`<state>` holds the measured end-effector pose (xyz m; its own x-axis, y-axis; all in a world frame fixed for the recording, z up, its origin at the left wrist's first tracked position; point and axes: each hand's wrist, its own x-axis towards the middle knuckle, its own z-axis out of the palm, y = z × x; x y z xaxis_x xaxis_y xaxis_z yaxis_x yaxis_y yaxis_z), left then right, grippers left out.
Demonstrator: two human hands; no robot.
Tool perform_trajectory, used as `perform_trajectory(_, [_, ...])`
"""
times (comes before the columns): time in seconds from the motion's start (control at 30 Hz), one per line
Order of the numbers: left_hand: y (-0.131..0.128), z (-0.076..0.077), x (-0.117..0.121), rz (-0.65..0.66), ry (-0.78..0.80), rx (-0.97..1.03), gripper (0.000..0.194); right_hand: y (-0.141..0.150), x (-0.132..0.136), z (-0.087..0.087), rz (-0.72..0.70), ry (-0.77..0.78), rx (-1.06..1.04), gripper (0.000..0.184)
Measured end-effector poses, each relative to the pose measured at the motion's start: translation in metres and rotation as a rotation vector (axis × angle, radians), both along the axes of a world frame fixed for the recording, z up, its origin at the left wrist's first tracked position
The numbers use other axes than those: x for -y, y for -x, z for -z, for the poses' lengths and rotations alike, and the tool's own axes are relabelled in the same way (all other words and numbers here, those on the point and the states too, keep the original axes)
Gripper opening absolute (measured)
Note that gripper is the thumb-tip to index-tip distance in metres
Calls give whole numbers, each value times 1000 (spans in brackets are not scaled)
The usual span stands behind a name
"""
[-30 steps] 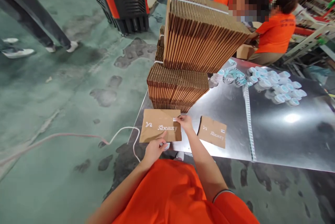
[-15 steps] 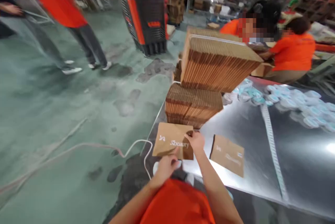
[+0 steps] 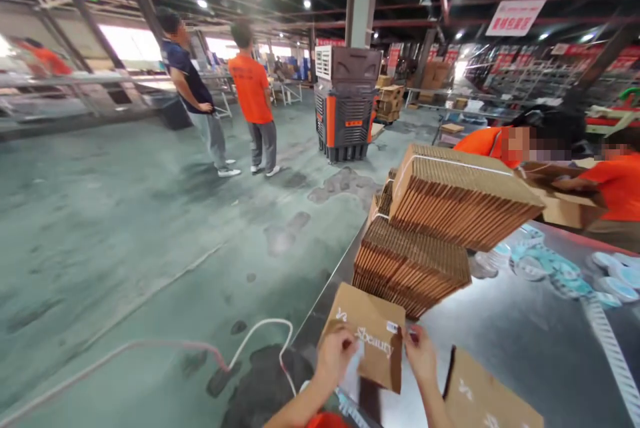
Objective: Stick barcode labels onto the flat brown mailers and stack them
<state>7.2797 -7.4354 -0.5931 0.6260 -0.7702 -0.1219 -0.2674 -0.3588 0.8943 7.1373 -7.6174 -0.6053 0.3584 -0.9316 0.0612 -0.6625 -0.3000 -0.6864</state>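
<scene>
1. Two bare grips of mine are at one flat box (image 3: 373,345), which is near the left edge of the desk (image 3: 530,328), just in front of the lower stack (image 3: 413,265).
2. My left grip (image 3: 335,353) has thumb and fingertips curled close together over the left part of that box; something pale shows just below, and I cannot tell whether I am clamped on it.
3. My right grip (image 3: 421,353) is at the box's right edge, fingers bent; I cannot tell whether they pinch the cardboard or are only beside it.
4. One white label (image 3: 393,327) sits near the box's far right corner, above the printed word "beauty".
5. Another flat box (image 3: 487,391) lies right of my right grip, cut off by the bottom of the view.
6. Along the desk's left edge, an upper stack (image 3: 465,201) of folded cardboard, with a white strap, rests on the lower one.
7. Farther right, a ladder-patterned strip (image 3: 613,348) lies on the desk.
8. Two co-workers (image 3: 620,178) in orange are beyond the far edge.
</scene>
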Motion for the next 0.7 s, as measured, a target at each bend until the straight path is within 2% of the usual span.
perform_trajectory(0.17, [-24,-5,-7,-182,-8,235,12,-5,-44,-13,2,41,-141,25])
perform_trajectory(0.27, [-23,-4,-14,-97,-10,216,20,-14,-70,-22,57,49,-109,23])
perform_trajectory(0.33, [-20,-6,-18,-23,-7,190,26,-17,-79,-24,84,19,49,36])
perform_trajectory(0.4, [-14,-12,-21,7,30,158,30,-9,-80,-23,83,-79,261,49])
perform_trajectory(0.47, [-3,-23,-24,1,59,145,32,18,-75,-22,99,-187,440,55])
perform_trajectory(0.57, [15,-39,-28,-8,126,106,28,94,-54,-26,241,-251,521,62])
perform_trajectory(0.63, [25,-46,-29,-6,158,27,25,152,-31,-32,376,-266,432,69])
perform_trajectory(0.7, [31,-47,-29,6,145,-53,23,192,-8,-40,546,-187,187,72])
